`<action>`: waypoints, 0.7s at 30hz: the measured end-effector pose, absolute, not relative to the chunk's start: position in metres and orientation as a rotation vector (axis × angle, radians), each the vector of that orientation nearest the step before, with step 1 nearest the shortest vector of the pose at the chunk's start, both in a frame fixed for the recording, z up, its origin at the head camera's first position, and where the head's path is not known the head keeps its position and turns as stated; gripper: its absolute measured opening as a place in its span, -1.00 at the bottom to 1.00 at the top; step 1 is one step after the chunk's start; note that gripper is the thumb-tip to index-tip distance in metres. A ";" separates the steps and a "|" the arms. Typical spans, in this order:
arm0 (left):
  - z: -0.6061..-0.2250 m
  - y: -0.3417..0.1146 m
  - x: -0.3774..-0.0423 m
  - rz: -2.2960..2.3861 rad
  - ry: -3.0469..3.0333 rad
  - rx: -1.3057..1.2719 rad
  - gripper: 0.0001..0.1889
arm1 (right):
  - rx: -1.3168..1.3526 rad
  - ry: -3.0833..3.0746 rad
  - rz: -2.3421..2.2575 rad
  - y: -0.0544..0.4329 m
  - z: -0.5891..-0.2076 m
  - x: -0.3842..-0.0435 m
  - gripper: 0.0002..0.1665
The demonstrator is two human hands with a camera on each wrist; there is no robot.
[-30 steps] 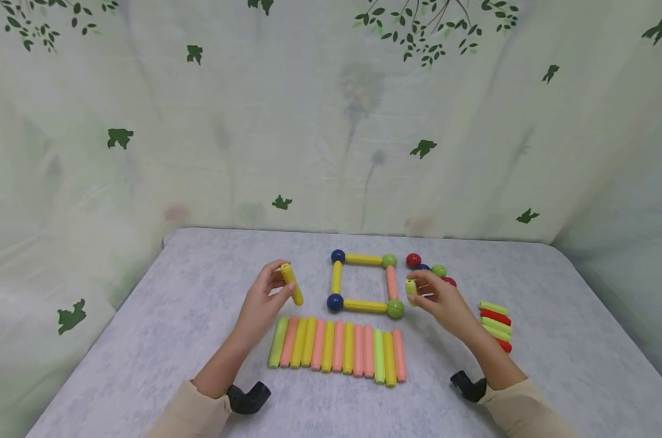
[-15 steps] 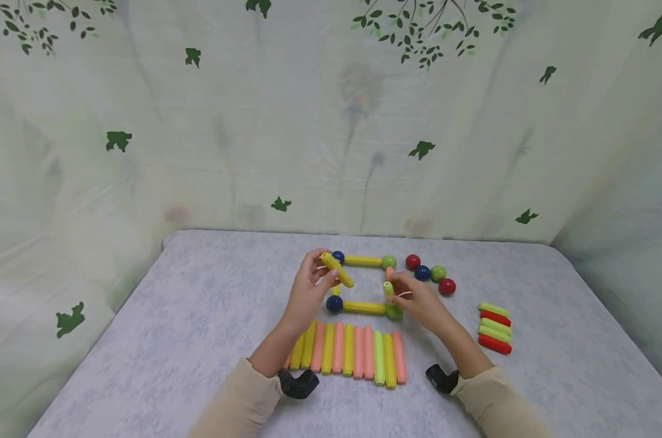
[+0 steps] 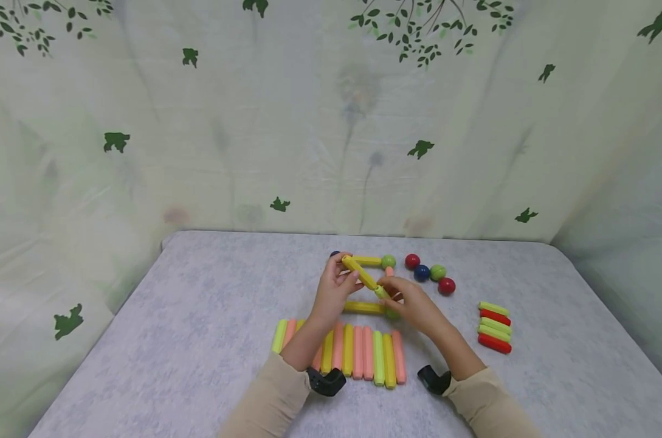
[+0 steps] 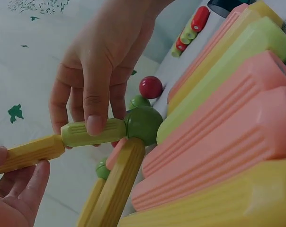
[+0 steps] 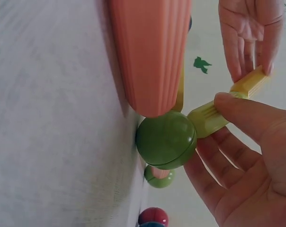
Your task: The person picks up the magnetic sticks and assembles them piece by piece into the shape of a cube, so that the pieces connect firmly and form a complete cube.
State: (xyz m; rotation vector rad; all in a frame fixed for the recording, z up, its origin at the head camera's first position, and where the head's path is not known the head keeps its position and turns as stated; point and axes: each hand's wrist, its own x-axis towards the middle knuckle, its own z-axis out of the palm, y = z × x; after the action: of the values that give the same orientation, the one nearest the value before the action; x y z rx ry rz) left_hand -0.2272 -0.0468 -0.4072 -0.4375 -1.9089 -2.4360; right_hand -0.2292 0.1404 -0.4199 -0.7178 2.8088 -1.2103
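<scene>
My left hand (image 3: 331,295) holds a long yellow stick (image 3: 359,271) between thumb and fingers, tilted down to the right. My right hand (image 3: 415,304) pinches a short light-green stick (image 4: 95,132). The two sticks meet end to end. In both wrist views, the light-green stick's other end meets a green ball (image 4: 144,124). That ball is the near-right corner of a square of sticks and balls lying on the table. Its near yellow stick (image 3: 363,308), far yellow stick (image 3: 368,261) and far green ball (image 3: 388,261) show; my left hand hides most of its left side.
A row of long pink, yellow and light-green sticks (image 3: 368,353) lies in front of the square, partly under my left forearm. Red, blue and green balls (image 3: 437,272) sit to the right. Short red and light-green sticks (image 3: 495,327) lie farther right on the grey table (image 3: 221,286).
My left hand has moved right with the yellow stick, over the square. My right hand has moved left with the light-green stick. The sticks, apart before, now touch at their ends.
</scene>
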 end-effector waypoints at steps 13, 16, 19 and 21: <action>-0.382 -0.068 -0.216 -2.038 -2.369 -0.370 -0.73 | -0.737 2.799 -1.243 0.142 -0.422 -0.228 -0.61; -0.380 -0.068 -0.214 -2.011 -2.399 -0.322 -0.75 | -0.700 2.796 -1.249 0.142 -0.421 -0.227 -0.61; -0.377 -0.066 -0.210 -2.039 -2.380 -0.343 -0.75 | -0.691 2.786 -1.263 0.141 -0.420 -0.226 -0.63; -0.381 -0.065 -0.211 -2.089 -2.333 -0.379 -0.74 | -0.705 2.782 -1.268 0.141 -0.420 -0.226 -0.65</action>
State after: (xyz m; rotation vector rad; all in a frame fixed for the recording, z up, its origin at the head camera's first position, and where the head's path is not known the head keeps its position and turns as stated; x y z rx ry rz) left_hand -0.2108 -0.0652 -0.3813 -0.3791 -2.3332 -2.0893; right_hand -0.2261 0.1414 -0.4199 -0.7051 2.7821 -1.2682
